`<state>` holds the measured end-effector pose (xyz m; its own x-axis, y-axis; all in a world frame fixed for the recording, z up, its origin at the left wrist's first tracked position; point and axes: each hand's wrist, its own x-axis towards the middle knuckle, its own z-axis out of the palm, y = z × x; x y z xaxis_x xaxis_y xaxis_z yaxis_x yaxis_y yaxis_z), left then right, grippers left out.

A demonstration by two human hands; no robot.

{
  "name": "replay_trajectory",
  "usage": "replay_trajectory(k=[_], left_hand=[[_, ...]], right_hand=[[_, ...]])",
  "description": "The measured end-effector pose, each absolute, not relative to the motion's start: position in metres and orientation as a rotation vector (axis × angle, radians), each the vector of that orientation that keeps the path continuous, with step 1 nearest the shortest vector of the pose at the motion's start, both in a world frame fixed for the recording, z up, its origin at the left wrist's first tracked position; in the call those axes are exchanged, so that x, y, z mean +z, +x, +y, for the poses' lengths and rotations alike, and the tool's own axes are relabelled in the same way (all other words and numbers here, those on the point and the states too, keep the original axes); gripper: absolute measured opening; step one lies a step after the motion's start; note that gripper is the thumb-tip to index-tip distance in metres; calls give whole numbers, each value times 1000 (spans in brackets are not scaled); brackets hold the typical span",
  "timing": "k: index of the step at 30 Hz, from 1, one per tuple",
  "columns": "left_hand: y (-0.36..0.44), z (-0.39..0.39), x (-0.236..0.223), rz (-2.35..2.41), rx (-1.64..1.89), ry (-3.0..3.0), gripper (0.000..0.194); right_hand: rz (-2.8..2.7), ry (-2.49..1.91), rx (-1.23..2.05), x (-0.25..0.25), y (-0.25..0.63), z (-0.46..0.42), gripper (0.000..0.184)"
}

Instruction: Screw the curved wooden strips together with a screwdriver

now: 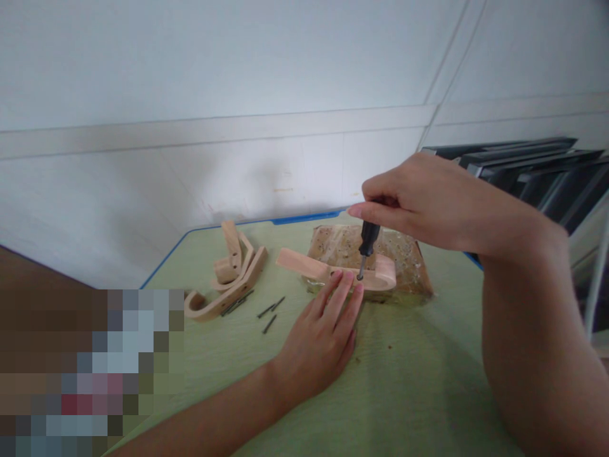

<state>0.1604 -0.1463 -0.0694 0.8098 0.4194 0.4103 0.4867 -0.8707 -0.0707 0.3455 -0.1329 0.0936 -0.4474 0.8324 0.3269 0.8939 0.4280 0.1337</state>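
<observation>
My right hand [419,200] is closed round the black handle of a small screwdriver [367,244], held upright with its tip down on a curved wooden piece [304,263]. That piece lies on a flat brown speckled block [404,266]. My left hand [323,336] lies flat on the green table, fingers stretched out, fingertips pressing the near edge of the wooden piece beside the screwdriver tip.
Several more curved wooden parts [233,270] are piled to the left on the green table [404,381]. A few dark screws [269,312] lie loose between them and my left hand. A white wall rises behind; dark slatted panels [533,162] stand at the right.
</observation>
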Motion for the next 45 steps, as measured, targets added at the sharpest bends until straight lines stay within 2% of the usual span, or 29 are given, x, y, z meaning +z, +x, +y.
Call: replay_trajectory(k=[7,20,45], left_hand=[[160,-147,-69,-716,-598,-2844,55],[160,-146,-69,-720,-593,-2861,56],[161,-147,-70,-721,-612,-2859,56]], right_hand=[[-2518,-1443,-256,94,342,-133,46],[-2620,-1194,99,96,345,-143,24],[-2592,-1234,-28,94,337,-139,29]])
